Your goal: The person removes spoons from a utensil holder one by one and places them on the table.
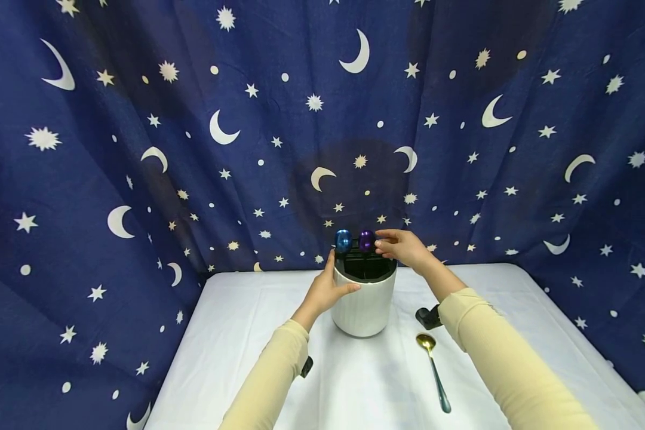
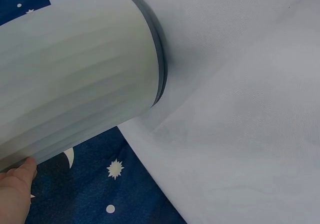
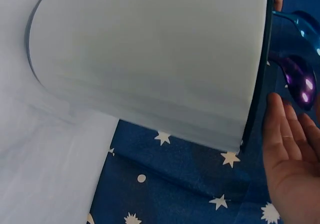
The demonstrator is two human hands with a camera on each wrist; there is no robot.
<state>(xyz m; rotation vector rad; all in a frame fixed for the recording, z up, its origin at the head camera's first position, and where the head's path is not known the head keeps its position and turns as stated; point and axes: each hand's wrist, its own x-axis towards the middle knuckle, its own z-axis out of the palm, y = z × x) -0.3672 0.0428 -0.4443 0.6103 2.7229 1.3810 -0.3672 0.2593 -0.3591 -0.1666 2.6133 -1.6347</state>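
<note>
A white cylindrical utensil holder [image 1: 362,310] with a dark inner rim stands upright on the table. My left hand [image 1: 322,292] grips its left side, thumb across the front; in the left wrist view only part of that hand [image 2: 16,191] shows. A blue spoon [image 1: 343,240] and a purple spoon [image 1: 366,240] stand in the holder at the back, bowls up. Just right of the purple spoon is my right hand [image 1: 405,248]. In the right wrist view its fingers [image 3: 290,134] are extended and loose beside the purple spoon's bowl [image 3: 300,81], gripping nothing.
A spoon with a gold bowl [image 1: 426,341] and a teal handle [image 1: 441,388] lies on the white tablecloth [image 1: 387,388], right of the holder. Dark wrist devices [image 1: 429,317] sit near both sleeves. A blue curtain [image 1: 279,149] with moons and stars hangs behind the table.
</note>
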